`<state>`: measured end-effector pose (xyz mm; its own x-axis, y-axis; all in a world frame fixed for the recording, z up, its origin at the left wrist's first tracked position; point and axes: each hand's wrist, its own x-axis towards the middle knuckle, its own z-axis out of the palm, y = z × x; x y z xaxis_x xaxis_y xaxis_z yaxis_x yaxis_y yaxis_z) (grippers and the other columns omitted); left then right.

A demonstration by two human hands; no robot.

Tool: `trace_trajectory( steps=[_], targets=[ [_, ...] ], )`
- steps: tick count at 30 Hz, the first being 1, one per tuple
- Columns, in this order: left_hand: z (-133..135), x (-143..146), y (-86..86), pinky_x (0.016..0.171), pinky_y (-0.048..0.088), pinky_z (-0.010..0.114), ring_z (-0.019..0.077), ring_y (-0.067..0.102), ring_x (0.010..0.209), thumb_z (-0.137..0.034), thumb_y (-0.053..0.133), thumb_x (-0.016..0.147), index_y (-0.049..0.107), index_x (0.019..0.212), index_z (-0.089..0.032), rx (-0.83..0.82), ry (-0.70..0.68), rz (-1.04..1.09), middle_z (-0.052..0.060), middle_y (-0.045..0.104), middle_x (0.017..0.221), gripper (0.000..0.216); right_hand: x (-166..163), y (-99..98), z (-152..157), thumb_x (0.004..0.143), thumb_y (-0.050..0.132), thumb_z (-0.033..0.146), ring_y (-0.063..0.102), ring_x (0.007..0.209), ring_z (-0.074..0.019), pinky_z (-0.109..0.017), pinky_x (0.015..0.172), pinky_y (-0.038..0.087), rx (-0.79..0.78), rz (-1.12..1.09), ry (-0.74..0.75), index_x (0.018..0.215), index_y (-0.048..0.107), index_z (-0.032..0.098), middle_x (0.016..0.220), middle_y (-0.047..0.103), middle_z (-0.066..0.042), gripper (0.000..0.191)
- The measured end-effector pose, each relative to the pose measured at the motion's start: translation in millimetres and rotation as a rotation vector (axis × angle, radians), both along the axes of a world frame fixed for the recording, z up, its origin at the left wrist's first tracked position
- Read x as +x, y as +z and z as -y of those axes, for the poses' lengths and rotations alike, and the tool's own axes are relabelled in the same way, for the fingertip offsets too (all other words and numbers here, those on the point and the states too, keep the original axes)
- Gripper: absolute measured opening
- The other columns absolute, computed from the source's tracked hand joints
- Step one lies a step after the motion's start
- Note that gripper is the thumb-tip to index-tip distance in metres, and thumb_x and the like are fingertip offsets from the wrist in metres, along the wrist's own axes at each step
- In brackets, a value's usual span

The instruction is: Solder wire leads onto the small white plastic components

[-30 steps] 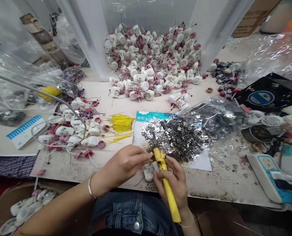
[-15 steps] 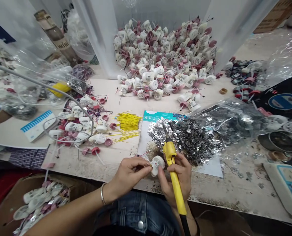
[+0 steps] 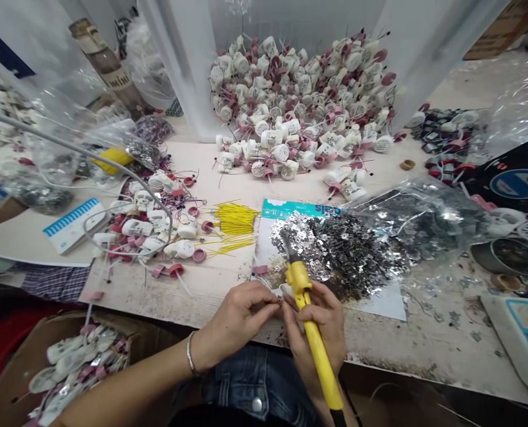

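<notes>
My right hand [image 3: 324, 323] is wrapped round a yellow soldering iron [image 3: 321, 353], its tip pointing up and away over the edge of a pile of small shiny metal plates [image 3: 348, 252]. My left hand [image 3: 244, 314] is closed in a pinch at a small white plastic housing [image 3: 282, 290], close to the right fingertips. Fingers and iron cover most of the housing, so the exact grip is hard to see. A pink cap [image 3: 260, 270] lies just beyond it. Left of the metal pile is a bundle of thin yellow wires [image 3: 235, 219].
White-and-pink housings [image 3: 286, 124] spill from a translucent bin at the back. More housings [image 3: 143, 228] lie at left under a looping grey cable [image 3: 170, 222]. A cardboard box [image 3: 19, 362] of parts stands low left. A blue-and-white device [image 3: 513, 338] sits at right.
The white housing has turned and is now mostly hidden between my hands, which have come together. The soldering iron's tip has swung slightly left. A pink cap now shows behind the housing.
</notes>
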<state>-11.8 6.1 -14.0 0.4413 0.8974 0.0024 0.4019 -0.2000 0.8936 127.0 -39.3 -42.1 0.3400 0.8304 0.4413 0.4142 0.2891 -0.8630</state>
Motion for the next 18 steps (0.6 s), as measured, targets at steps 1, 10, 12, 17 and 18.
trace_trajectory(
  steps=[1, 10, 12, 17, 18],
  targets=[
    [0.3, -0.1, 0.2, 0.069, 0.049, 0.026, 0.0147, 0.063, 0.073, -0.016, 0.059, 0.085, 0.069, 0.082, -0.015, 0.037, -0.004, -0.019, 0.005, 0.069, 0.077, 0.011, 0.0, 0.0, 0.3, 0.075, 0.067, 0.004, 0.062, 0.107, -0.0147, -0.026, 0.077, 0.062, 0.000, -0.022, -0.021, 0.077, 0.050, 0.019, 0.119, 0.047, -0.004, 0.023],
    [1.1, -1.6, 5.3, 0.071, 0.048, 0.026, 0.0147, 0.063, 0.075, -0.014, 0.059, 0.085, 0.069, 0.083, -0.017, 0.029, -0.020, -0.092, 0.003, 0.070, 0.078, 0.011, 2.1, -1.9, 2.1, 0.076, 0.062, 0.003, 0.064, 0.100, -0.0164, -0.029, 0.075, 0.061, 0.064, 0.138, 0.081, 0.073, 0.052, 0.019, 0.117, 0.050, -0.006, 0.019],
    [2.7, -3.1, 5.0, 0.073, 0.049, 0.027, 0.0155, 0.063, 0.077, -0.013, 0.059, 0.084, 0.070, 0.084, -0.017, 0.001, -0.014, -0.116, 0.004, 0.069, 0.080, 0.011, 5.3, -1.8, 5.4, 0.077, 0.060, 0.002, 0.065, 0.098, -0.0163, -0.029, 0.074, 0.061, 0.053, 0.117, 0.143, 0.072, 0.053, 0.019, 0.118, 0.051, -0.007, 0.018],
    [5.8, -7.8, 4.9, 0.091, 0.046, 0.043, 0.0250, 0.058, 0.104, -0.014, 0.061, 0.081, 0.070, 0.082, -0.017, 0.079, 0.005, -0.286, 0.010, 0.065, 0.108, 0.009, 24.4, 7.6, 25.4, 0.072, 0.064, 0.006, 0.068, 0.095, -0.0202, -0.030, 0.067, 0.062, 0.106, 0.062, -0.023, 0.087, 0.059, 0.022, 0.112, 0.064, -0.006, 0.023],
    [5.1, -8.3, 5.1, 0.093, 0.045, 0.044, 0.0252, 0.058, 0.106, -0.014, 0.061, 0.081, 0.070, 0.082, -0.017, 0.054, -0.017, -0.299, 0.010, 0.065, 0.111, 0.010, 29.7, 10.6, 32.3, 0.070, 0.066, 0.007, 0.069, 0.093, -0.0214, -0.031, 0.065, 0.063, 0.114, 0.081, -0.039, 0.094, 0.061, 0.024, 0.108, 0.067, -0.005, 0.029]
  ],
)
